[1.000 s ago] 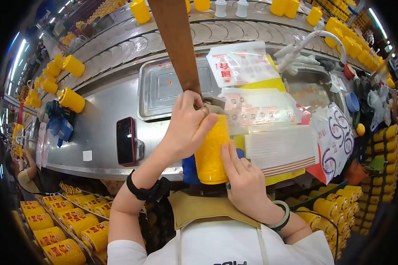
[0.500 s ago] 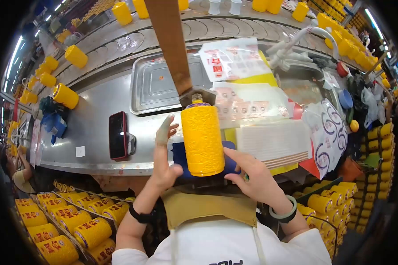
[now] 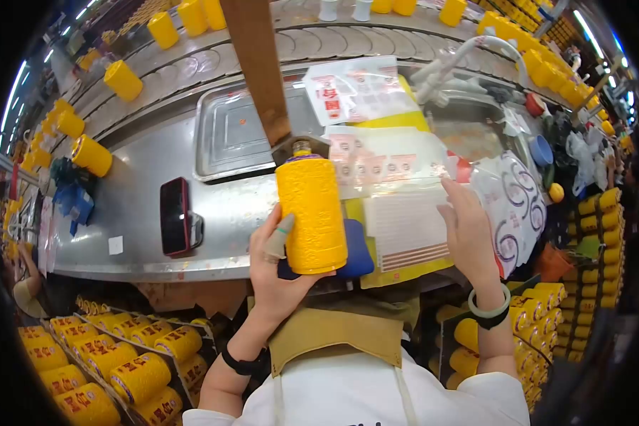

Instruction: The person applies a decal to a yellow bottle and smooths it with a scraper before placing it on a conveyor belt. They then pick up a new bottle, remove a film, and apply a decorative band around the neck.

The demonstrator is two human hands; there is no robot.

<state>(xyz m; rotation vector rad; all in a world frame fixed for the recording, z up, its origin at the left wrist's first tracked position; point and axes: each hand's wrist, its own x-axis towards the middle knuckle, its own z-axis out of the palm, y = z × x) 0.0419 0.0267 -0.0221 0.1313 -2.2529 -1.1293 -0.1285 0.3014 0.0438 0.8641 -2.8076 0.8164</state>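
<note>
My left grip (image 3: 273, 275) is curled around the lower left side of the yellow bottle (image 3: 309, 213), thumb across its base, the neck pointing away from me at the metal bracket (image 3: 321, 147) under the wooden bar (image 3: 255, 64). To hold it well, I judge the pressure should be light and even, base supported, neck square to the bracket. My right grip (image 3: 471, 231) holds nothing, fingers spread near the striped sheets (image 3: 412, 226); I cannot tell whether they touch. A blue pad (image 3: 357, 252) shows beside the bottle. Farther out, the steel table (image 3: 131, 206) carries a phone (image 3: 173, 216) and a shallow tray (image 3: 224, 135). Beyond runs a conveyor (image 3: 390, 44) with yellow containers (image 3: 164, 30), and rows of bottles (image 3: 140, 376) lie low on either side of me.
</note>
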